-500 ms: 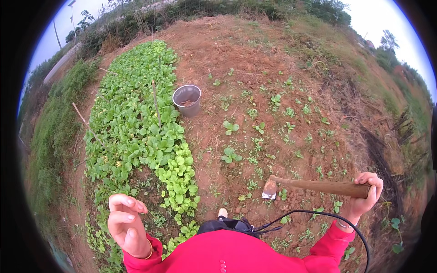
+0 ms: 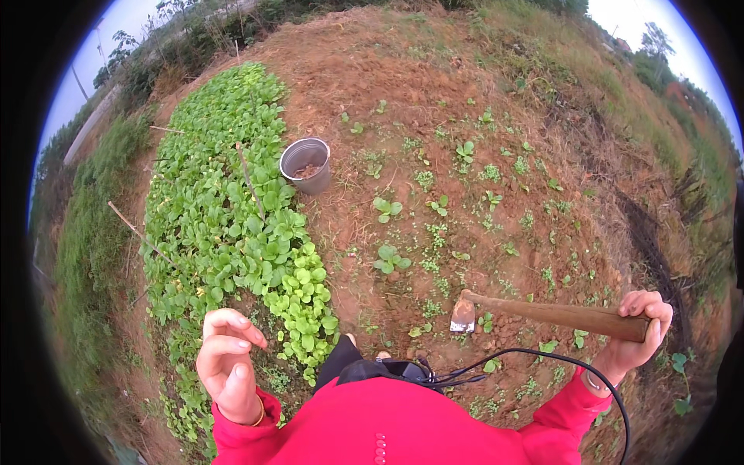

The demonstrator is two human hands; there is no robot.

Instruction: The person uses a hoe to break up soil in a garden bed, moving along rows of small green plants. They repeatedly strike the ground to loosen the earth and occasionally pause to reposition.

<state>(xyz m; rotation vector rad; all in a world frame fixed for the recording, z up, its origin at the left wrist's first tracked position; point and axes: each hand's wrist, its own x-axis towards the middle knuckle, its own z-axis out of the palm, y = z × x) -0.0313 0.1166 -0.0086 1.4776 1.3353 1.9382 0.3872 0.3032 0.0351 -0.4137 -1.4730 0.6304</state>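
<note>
My right hand (image 2: 637, 328) is wrapped round the end of the wooden handle of a hoe (image 2: 554, 311). The hoe's rusty metal blade (image 2: 463, 316) points down at the soil among small seedlings; whether it touches the ground I cannot tell. On the other side, my left hand (image 2: 230, 363) is raised in front of the leafy green bed, holding nothing, its fingers loosely curled and apart. Past the hoe, a few larger green seedlings (image 2: 392, 259) stand in the reddish soil.
A grey plastic bucket (image 2: 307, 166) with some brown matter inside stands beside the dense leafy vegetable bed (image 2: 225, 201). Thin sticks (image 2: 141, 232) lean out of the bed. A black cable (image 2: 542, 354) loops from my waist past my right arm. Dark netting (image 2: 649, 248) lies at the right.
My left hand has moved slightly to the right and my right hand slightly outward and up with the hoe. The view has shifted; a dark trouser leg now shows beside the bed.
</note>
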